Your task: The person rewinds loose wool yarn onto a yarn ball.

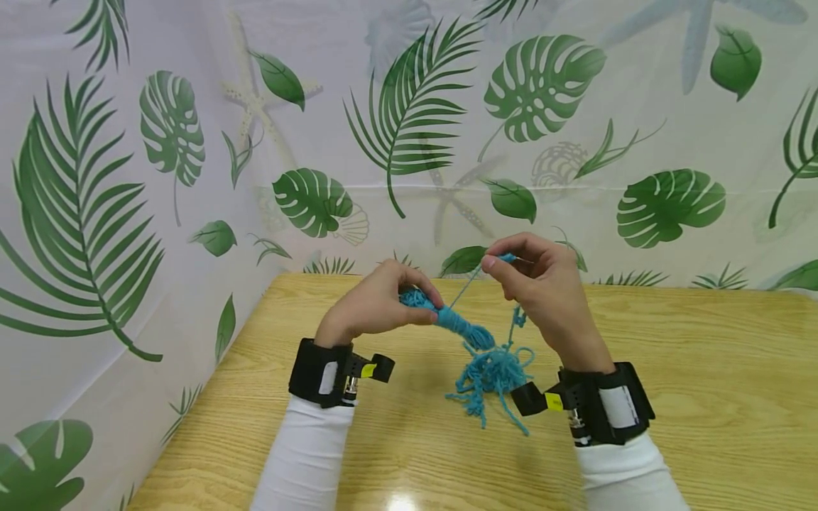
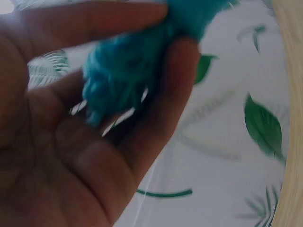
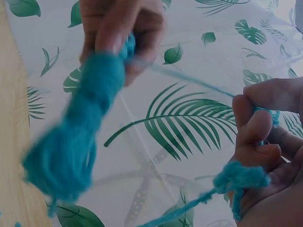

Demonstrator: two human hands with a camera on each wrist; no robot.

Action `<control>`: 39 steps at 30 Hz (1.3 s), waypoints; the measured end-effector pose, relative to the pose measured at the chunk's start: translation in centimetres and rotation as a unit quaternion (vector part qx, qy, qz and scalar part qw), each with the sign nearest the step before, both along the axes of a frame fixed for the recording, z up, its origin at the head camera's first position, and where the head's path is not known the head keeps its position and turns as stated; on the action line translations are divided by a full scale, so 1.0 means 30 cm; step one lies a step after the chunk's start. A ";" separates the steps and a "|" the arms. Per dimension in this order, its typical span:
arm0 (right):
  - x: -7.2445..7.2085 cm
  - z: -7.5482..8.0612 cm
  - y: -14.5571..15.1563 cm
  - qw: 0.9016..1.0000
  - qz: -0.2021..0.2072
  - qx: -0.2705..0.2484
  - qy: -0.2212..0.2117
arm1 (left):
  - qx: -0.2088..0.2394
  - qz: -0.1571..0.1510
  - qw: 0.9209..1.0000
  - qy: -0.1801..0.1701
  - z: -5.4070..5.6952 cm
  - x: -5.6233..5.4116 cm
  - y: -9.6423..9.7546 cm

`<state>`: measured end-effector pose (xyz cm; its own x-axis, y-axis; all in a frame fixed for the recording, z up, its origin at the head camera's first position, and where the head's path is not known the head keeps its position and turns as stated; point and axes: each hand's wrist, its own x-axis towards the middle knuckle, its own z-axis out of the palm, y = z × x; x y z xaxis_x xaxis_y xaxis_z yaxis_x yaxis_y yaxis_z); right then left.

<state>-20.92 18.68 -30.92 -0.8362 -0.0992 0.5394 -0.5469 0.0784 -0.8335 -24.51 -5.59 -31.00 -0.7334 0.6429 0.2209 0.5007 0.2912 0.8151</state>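
My left hand (image 1: 377, 301) pinches a small bundle of blue yarn (image 1: 461, 326) between thumb and fingers. The bundle is wrapped tightly round its middle, with loops at both ends. From the wrapped part a taut strand (image 1: 466, 284) runs up to my right hand (image 1: 540, 284), which pinches it between thumb and index finger. More yarn is gathered within the right fingers, and a knotted length (image 3: 241, 177) hangs below them. In the left wrist view the looped end of the yarn bundle (image 2: 125, 71) sits between the fingers, partly hidden.
A loose, tangled pile of blue yarn (image 1: 495, 372) lies on the wooden table (image 1: 409, 440) below the hands, connected upward to the hanging length. A leaf-printed white cloth (image 1: 409, 142) stands behind the table and along its left side. Both wrists wear black straps with small cameras.
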 end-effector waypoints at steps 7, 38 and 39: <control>-0.002 0.004 0.014 1.000 0.010 -0.022 0.006 | 0.194 -0.236 0.948 -0.086 0.019 0.021 -0.005; 0.012 0.015 0.012 0.999 -0.019 0.042 0.027 | 0.051 -0.075 0.994 -0.062 0.013 0.014 0.003; 0.011 0.015 0.011 0.999 -0.020 0.040 0.028 | 0.071 -0.114 0.988 -0.071 0.013 0.014 -0.004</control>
<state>-20.59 19.02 -30.49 -0.8096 -0.1113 0.5763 -0.5869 0.1657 -0.7925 -24.09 -5.71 -30.63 -0.6033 0.7648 0.2263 0.4180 0.0616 0.9064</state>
